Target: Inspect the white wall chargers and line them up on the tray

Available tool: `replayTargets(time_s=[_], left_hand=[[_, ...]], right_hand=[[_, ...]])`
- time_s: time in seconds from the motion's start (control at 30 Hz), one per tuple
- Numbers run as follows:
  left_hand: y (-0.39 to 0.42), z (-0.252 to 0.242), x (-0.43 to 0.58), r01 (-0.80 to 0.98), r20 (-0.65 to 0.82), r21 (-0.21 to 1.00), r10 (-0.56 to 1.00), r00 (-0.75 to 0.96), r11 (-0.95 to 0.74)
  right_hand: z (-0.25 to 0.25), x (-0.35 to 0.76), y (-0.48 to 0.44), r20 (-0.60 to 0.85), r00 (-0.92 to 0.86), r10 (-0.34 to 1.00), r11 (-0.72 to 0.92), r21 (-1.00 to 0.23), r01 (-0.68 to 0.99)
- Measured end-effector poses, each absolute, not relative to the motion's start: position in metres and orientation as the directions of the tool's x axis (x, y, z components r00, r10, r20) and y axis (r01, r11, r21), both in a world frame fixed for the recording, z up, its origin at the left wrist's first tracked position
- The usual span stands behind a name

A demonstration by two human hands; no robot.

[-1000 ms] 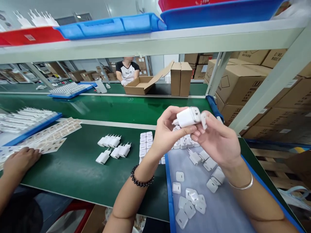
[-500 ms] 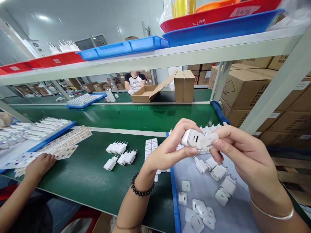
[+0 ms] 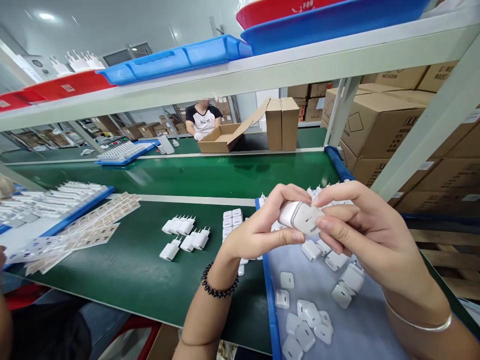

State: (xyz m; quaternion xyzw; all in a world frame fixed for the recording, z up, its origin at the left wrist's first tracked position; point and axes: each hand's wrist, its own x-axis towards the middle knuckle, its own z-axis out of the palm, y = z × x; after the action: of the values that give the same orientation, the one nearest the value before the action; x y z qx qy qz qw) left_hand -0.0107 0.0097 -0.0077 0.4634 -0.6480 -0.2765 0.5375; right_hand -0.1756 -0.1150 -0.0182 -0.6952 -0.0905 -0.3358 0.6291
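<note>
My left hand [image 3: 262, 222] is closed around a white charger [image 3: 288, 214], its thumb stretched along the near side. Pinched in the fingers of my right hand [image 3: 362, 225] is a white face cover [image 3: 309, 220], pressed against the charger's end. Whether the cover sits fully flush is hidden by my fingertips. Below both hands is a blue-rimmed tray [image 3: 273, 320] with a pale lining. Loose white covers [image 3: 304, 336] with single slots lie in it, beside several chargers [image 3: 352, 277] with pins.
Several chargers [image 3: 186, 235] stand grouped on the green table [image 3: 150, 285], left of stacked white pieces [image 3: 227, 220]. Sticker sheets [image 3: 90, 227] and a filled tray [image 3: 71, 205] lie further left. A shelf [image 3: 210, 82] crosses above. Cartons [image 3: 378, 125] stand right; a person [image 3: 202, 120] sits opposite.
My right hand has moved left, bringing the cover over the charger's port end. The neighbouring person's hand has drawn back from the sticker sheets to the left edge.
</note>
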Motion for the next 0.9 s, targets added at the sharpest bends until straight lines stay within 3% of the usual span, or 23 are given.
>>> replayTargets(time_s=[0.9], left_hand=[[0.022,0.009,-0.001,-0.373,0.325,0.872,-0.945,-0.045,0.318]], right_hand=[[-0.018,-0.171,-0.114,0.415,0.875,-0.250,-0.014,-0.905,0.426]])
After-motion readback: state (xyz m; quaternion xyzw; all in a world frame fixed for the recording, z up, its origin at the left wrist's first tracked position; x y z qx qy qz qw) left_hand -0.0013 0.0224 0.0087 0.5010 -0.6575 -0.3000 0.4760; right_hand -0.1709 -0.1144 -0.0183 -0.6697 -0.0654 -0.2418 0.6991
